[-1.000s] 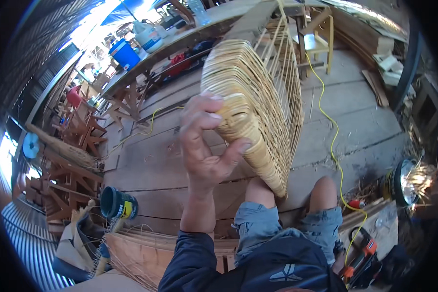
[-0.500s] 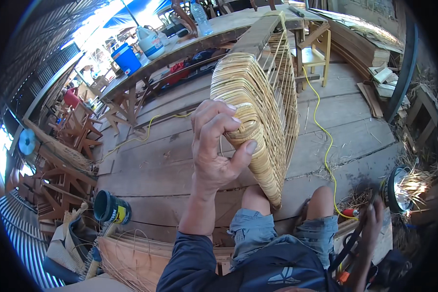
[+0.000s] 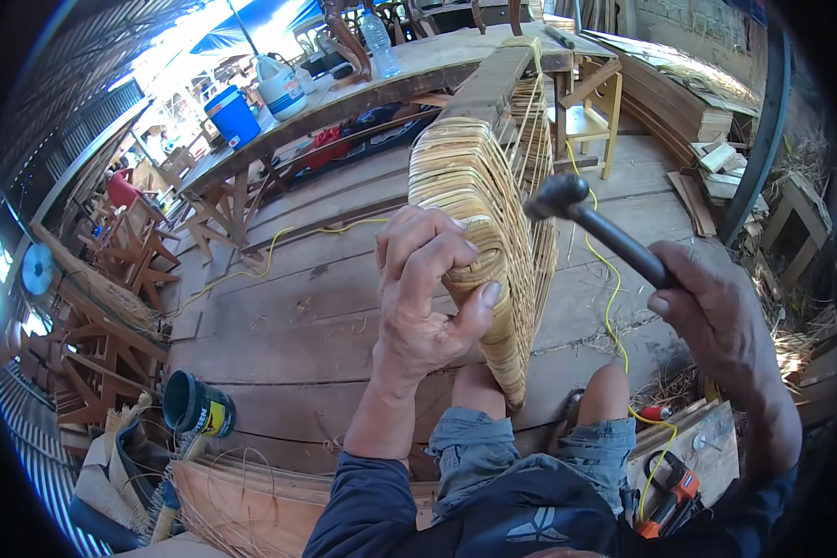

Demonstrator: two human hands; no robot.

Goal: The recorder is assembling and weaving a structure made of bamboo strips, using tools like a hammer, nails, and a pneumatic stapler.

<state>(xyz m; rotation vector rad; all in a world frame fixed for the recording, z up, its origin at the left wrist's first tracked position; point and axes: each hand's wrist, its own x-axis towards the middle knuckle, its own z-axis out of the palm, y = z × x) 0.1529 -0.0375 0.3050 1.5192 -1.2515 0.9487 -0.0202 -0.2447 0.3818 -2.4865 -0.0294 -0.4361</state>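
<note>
A woven frame (image 3: 507,223), wrapped in straw-coloured rattan-like strands, stands on edge between my knees and reaches away toward the workbench. My left hand (image 3: 423,288) grips its near upper corner, fingers curled over the top and thumb pressed on the near side of a coiled end. On the right, my right hand (image 3: 716,307) holds a hammer (image 3: 618,242) by its dark handle. The hammer head is raised just to the right of the weave, apart from my left hand. Whether a nail sits at the corner is hidden by my fingers.
A workbench (image 3: 335,93) carries a blue cooler (image 3: 232,116), a white jug (image 3: 279,88) and a bottle (image 3: 381,45). A yellow cord (image 3: 614,307) crosses the plank floor. A green bucket (image 3: 198,405) lies left; an orange-black tool (image 3: 671,498) rests right, near stacked boards (image 3: 670,84).
My right hand has come up from the lower right with the hammer, now raised beside the woven frame. My left hand keeps its hold on the corner.
</note>
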